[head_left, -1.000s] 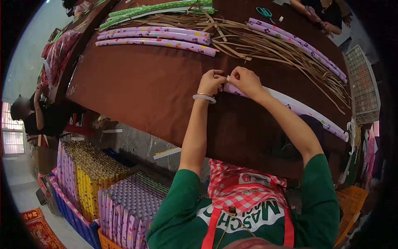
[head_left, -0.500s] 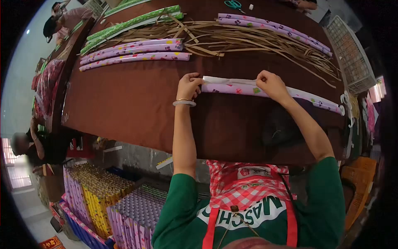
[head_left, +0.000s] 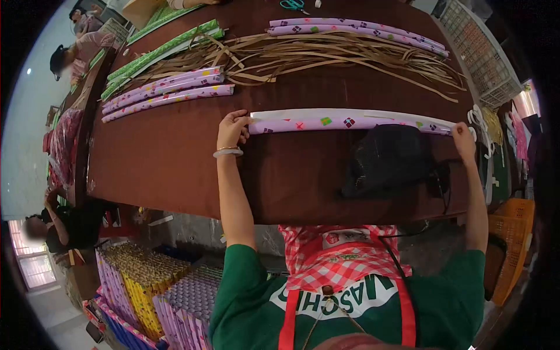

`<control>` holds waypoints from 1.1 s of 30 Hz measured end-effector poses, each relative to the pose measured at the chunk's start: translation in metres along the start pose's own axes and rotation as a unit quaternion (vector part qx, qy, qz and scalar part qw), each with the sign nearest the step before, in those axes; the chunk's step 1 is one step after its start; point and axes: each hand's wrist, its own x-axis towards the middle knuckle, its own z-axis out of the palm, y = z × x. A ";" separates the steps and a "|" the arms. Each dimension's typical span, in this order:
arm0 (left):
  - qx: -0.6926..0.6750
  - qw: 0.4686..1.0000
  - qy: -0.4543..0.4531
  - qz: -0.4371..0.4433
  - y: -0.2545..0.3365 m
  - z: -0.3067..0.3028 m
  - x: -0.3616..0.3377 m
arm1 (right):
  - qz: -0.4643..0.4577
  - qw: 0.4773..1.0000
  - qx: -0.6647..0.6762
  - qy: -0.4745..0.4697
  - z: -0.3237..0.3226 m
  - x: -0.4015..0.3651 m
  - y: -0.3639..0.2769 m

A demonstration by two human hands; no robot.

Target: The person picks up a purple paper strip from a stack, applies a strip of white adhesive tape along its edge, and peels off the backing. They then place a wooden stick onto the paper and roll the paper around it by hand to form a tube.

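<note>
The long roll (head_left: 350, 122) is lilac with small multicoloured shapes and a white edge. The counter (head_left: 175, 157) is dark brown, the strips (head_left: 326, 55) tan, the other rolls (head_left: 157, 49) green.

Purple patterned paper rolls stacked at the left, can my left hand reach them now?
Probably yes: only bare brown table lies between the stacked purple patterned rolls and the left hand, though it grips the long purple roll.
</note>
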 end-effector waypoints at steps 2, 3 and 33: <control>-0.003 1.000 -0.009 -0.001 0.000 -0.001 0.001 | -0.018 0.997 -0.061 0.031 -0.005 0.017 0.073; -0.004 1.000 -0.002 0.001 0.001 -0.001 0.000 | -0.001 0.996 -0.079 0.050 -0.006 0.024 0.106; -0.073 0.993 -0.033 0.082 -0.015 0.002 -0.003 | -0.297 0.860 0.313 -0.274 0.155 -0.038 -0.359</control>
